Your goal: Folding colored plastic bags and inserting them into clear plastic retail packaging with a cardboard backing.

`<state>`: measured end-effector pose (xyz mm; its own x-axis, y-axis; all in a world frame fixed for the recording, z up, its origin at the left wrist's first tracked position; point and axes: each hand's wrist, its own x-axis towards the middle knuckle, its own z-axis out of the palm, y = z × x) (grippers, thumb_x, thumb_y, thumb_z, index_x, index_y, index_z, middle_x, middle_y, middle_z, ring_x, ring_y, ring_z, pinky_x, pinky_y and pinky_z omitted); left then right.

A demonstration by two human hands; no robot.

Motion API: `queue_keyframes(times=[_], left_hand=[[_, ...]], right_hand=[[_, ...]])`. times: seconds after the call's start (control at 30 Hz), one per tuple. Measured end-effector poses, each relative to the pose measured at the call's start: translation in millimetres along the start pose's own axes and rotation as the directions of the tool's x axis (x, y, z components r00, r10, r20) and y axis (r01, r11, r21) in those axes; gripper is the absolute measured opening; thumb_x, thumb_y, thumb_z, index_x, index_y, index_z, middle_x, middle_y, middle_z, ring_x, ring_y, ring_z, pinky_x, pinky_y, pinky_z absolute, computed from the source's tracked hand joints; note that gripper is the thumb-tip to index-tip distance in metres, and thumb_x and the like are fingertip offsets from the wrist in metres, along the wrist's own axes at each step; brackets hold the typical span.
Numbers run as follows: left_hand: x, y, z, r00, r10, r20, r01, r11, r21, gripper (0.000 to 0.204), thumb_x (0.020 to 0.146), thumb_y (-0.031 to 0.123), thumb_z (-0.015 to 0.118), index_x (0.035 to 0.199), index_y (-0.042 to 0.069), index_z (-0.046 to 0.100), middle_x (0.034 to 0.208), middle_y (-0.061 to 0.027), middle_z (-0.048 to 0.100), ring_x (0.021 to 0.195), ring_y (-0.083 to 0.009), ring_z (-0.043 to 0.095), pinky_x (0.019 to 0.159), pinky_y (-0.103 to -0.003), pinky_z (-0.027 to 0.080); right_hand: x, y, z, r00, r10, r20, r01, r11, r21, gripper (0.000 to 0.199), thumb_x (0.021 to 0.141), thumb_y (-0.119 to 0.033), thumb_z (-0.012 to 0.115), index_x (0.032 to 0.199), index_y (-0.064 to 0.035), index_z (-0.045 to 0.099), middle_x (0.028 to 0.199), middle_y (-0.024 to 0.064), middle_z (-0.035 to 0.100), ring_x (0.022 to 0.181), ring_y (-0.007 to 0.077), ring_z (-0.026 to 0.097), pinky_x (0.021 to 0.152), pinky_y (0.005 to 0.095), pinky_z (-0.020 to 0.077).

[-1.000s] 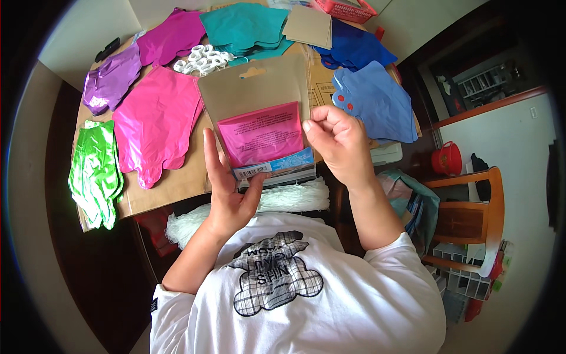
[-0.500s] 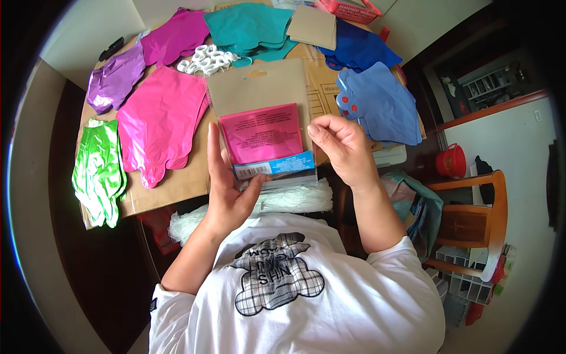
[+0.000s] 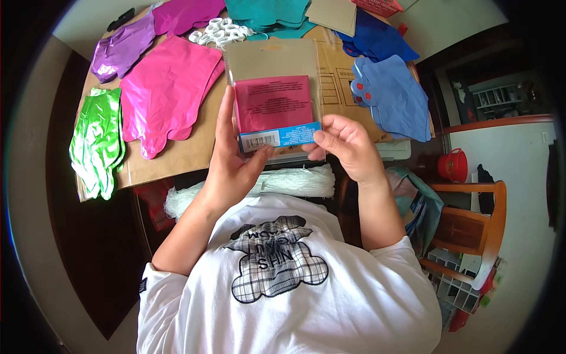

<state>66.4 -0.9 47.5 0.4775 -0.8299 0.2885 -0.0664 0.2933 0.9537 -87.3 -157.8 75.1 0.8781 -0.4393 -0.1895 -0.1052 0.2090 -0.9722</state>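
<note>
A clear plastic packet (image 3: pixel 274 58) is held up in front of me between both hands. Inside it sit a folded magenta foil sheet (image 3: pixel 273 103) with dark print and a brown card backing; a blue label (image 3: pixel 298 134) with a barcode runs along its lower part. My left hand (image 3: pixel 233 144) grips the packet's left side, thumb over the lower edge and fingers up along the side, partly behind it. At the lower right corner my right hand (image 3: pixel 348 144) pinches the packet, thumb in front and fingers behind.
Flat foil balloons lie around the cardboard-covered table (image 3: pixel 171 168): green (image 3: pixel 97 141), pink (image 3: pixel 168 88), purple (image 3: pixel 121 50), teal (image 3: pixel 268 13) and blue (image 3: pixel 392 94). White ribbon rolls (image 3: pixel 218 32) and brown cards (image 3: pixel 333 16) are at the back. White strands (image 3: pixel 295 182) hang before me; a wooden chair (image 3: pixel 466 224) stands right.
My right hand has come down from beside the packet's right edge to its lower right corner and now grips it. The view has shifted, so the table sits higher in the picture.
</note>
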Motion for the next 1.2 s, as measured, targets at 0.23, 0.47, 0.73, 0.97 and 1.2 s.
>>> queue_keyframes(times=[0.23, 0.47, 0.73, 0.97, 1.2], left_hand=[[-0.5, 6.6, 2.2, 0.992, -0.125, 0.005, 0.125, 0.989, -0.074, 0.084, 0.089, -0.011, 0.047, 0.149, 0.013, -0.007, 0.138, -0.0174, 0.04, 0.111, -0.0185, 0.055, 0.08, -0.028, 0.054], [-5.5, -3.0, 7.8, 0.989, -0.143, -0.032, 0.141, 0.987, -0.076, 0.079, 0.09, -0.011, 0.044, 0.15, 0.012, -0.002, 0.133, -0.0146, 0.045, 0.104, -0.0159, 0.057, 0.069, -0.022, 0.053], [5.6, 2.6, 3.5, 0.955, -0.281, -0.098, 0.293, 0.946, 0.139, 0.059, 0.09, -0.001, 0.054, 0.143, 0.004, 0.028, 0.128, -0.0138, 0.051, 0.066, -0.0064, 0.055, 0.055, -0.021, 0.048], [45.6, 6.9, -17.0, 0.996, 0.088, 0.023, -0.048, 0.292, 0.955, 0.045, 0.078, 0.028, 0.071, 0.115, 0.007, 0.058, 0.103, -0.0118, 0.057, 0.087, -0.0318, 0.059, 0.073, -0.041, 0.048], [59.6, -18.7, -19.9, 0.929, 0.094, 0.359, -0.365, 0.403, 0.839, 0.039, 0.073, 0.027, 0.073, 0.103, 0.005, 0.059, 0.109, -0.0116, 0.056, 0.106, -0.0317, 0.052, 0.093, -0.044, 0.039]], right_hand=[[-2.2, 24.4, 2.1, 0.99, -0.074, -0.117, 0.08, 0.996, 0.047, 0.015, 0.09, -0.015, 0.06, 0.094, -0.0018, 0.056, 0.088, 0.0059, 0.065, 0.075, 0.0104, 0.063, 0.065, 0.0237, 0.0537], [8.2, 23.7, 10.6, 0.989, -0.006, -0.15, 0.002, 1.0, -0.026, 0.021, 0.092, -0.014, 0.061, 0.104, 0.0004, 0.053, 0.084, 0.0045, 0.064, 0.063, 0.0063, 0.058, 0.055, 0.0206, 0.0512], [29.1, 20.1, 4.4, 0.956, -0.139, -0.26, 0.113, 0.987, -0.109, 0.045, 0.086, -0.011, 0.068, 0.123, 0.0056, 0.049, 0.079, 0.005, 0.061, 0.057, 0.0071, 0.056, 0.051, 0.0204, 0.0476], [59.3, 19.3, -18.0, 0.949, -0.2, -0.245, 0.031, 0.829, -0.558, 0.039, 0.084, -0.008, 0.068, 0.119, 0.0029, 0.054, 0.072, 0.008, 0.063, 0.057, 0.0111, 0.061, 0.051, 0.0257, 0.0477], [65.0, -21.6, -21.6, 0.971, -0.195, -0.14, -0.062, 0.359, -0.931, 0.039, 0.075, -0.031, 0.074, 0.1, -0.0027, 0.063, 0.079, 0.0165, 0.067, 0.077, 0.0312, 0.066, 0.069, 0.0417, 0.0499]])
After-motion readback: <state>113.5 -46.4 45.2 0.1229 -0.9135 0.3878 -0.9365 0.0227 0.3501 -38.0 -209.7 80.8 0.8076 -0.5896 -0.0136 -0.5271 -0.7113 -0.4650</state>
